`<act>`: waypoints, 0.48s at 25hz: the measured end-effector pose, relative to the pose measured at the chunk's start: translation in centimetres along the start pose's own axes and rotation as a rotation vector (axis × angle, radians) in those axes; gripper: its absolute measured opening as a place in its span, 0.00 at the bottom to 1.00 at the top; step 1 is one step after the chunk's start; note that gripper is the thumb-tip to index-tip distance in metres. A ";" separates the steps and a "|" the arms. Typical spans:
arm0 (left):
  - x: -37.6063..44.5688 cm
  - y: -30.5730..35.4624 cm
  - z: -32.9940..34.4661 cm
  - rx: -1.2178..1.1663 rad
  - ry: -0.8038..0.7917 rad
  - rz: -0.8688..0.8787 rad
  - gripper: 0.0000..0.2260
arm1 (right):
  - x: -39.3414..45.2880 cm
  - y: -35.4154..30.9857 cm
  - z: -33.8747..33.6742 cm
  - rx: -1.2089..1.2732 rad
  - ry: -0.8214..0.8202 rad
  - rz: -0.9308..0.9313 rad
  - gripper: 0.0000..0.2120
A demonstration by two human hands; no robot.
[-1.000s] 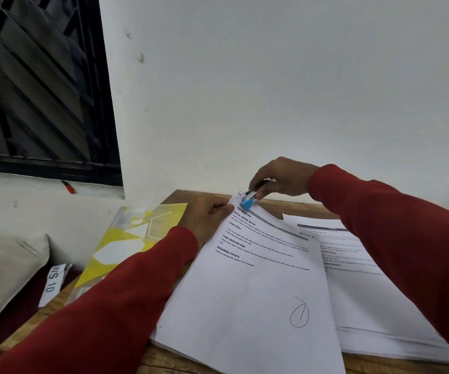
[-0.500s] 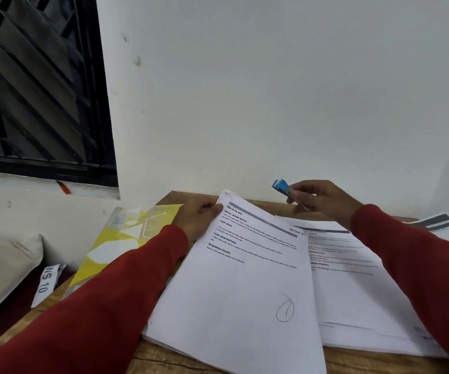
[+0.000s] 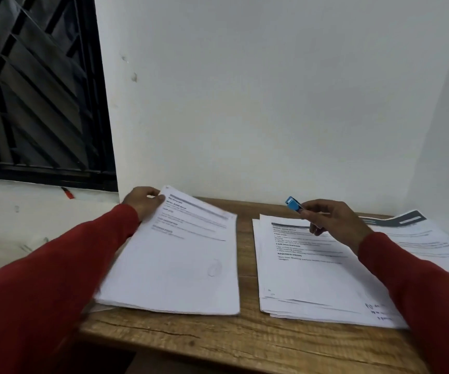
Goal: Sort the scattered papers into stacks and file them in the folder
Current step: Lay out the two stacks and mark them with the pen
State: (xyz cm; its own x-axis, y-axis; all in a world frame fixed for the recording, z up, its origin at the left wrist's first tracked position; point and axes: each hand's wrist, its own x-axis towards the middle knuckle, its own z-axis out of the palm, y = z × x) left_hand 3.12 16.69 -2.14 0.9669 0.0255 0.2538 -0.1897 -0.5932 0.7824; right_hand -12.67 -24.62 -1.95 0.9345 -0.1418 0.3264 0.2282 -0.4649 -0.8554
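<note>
Clip is off: I see the blue binder clip (image 3: pixel 293 205) now pinched in the right hand (image 3: pixel 334 225), clear of the left stack (image 3: pixel 175 255), where it was clamped a second ago. Left hand (image 3: pixel 144 202) grips that stack's 11 o'clock corner; the stack has slid left, leaving bare surface (image 3: pixel 245 344) between it and the middle stack (image 3: pixel 315 268). Third pile (image 3: pixel 417 236) at 3 o'clock. Folder is out of view now, so filing comes later, I'd say. Nothing blocks either hand.
</note>
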 end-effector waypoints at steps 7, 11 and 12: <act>-1.7 -2.3 -0.3 0.615 0.078 -0.018 0.21 | 0.9 1.7 -2.4 -0.174 0.165 0.041 0.06; -4.0 5.7 3.9 0.580 -0.004 0.266 0.17 | 1.4 2.5 -5.7 -0.394 0.163 0.195 0.13; -4.6 7.4 5.7 0.551 -0.111 0.275 0.21 | 1.3 2.8 -6.3 -0.402 0.158 0.244 0.14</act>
State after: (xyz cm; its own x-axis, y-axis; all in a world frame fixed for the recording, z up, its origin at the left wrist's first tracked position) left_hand -1.74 7.56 -0.79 0.9128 -0.2529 0.3207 -0.3467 -0.8948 0.2812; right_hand -12.52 -31.60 -1.44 0.8876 -0.4050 0.2195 -0.1445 -0.6972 -0.7022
